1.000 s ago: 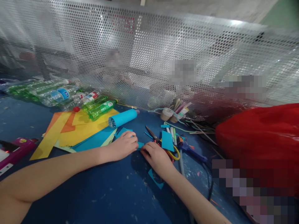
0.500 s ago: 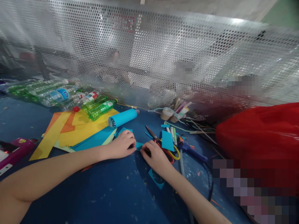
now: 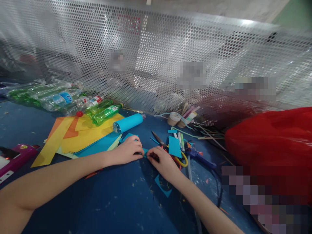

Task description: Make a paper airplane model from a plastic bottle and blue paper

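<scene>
A small piece of blue paper (image 3: 145, 152) shows between my two hands, low over the table. My left hand (image 3: 130, 150) has its fingers curled down and closed on the paper's left side. From the right, my right hand (image 3: 161, 160) pinches the same piece between thumb and fingertips. Most of the paper is covered by the fingers. Behind my left hand lies a bottle wrapped in blue paper (image 3: 128, 123). Scissors with red and yellow handles (image 3: 180, 160) lie beside my right hand, partly under a blue paper rectangle (image 3: 175, 146). A curved blue paper scrap (image 3: 162, 187) lies below my right wrist.
Yellow, orange and blue sheets (image 3: 73, 139) are stacked at left, with plastic bottles (image 3: 60, 98) behind them. A purple power strip (image 3: 20, 159) sits far left. A blue glue gun (image 3: 200, 158), markers (image 3: 180, 140) and a red bag (image 3: 268, 139) are at right. A perforated metal screen (image 3: 156, 48) borders the back.
My hands have drawn slightly closer together, so less of the small blue paper shows between them. The things on the table stay where they were.
</scene>
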The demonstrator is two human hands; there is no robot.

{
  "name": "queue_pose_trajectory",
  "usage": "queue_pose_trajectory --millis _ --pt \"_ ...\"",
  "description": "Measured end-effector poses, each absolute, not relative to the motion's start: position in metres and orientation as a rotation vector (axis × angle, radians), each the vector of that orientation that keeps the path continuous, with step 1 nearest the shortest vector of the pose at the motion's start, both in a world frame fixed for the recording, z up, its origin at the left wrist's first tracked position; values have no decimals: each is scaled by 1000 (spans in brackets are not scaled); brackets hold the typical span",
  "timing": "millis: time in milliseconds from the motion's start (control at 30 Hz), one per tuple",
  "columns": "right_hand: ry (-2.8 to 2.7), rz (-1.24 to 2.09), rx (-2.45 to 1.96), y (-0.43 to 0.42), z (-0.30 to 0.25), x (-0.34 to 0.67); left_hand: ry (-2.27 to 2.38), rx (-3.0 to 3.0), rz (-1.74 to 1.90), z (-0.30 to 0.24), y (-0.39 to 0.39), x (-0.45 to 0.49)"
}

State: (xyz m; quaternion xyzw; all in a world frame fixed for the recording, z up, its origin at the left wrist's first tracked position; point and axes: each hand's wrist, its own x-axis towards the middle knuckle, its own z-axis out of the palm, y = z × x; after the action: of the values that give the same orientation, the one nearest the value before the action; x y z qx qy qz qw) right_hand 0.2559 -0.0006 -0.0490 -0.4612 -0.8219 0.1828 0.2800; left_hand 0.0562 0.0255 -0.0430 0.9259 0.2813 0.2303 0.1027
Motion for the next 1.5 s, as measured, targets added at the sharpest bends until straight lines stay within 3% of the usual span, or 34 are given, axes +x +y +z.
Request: queue_pose_trajectory --millis 1100,1500 --pt "-2322 116 -1324 -3 -56 249 800 2836 638 -48 25 60" --pt "-2249 380 -1207 -2 -53 255 713 2897 707 -53 31 58"
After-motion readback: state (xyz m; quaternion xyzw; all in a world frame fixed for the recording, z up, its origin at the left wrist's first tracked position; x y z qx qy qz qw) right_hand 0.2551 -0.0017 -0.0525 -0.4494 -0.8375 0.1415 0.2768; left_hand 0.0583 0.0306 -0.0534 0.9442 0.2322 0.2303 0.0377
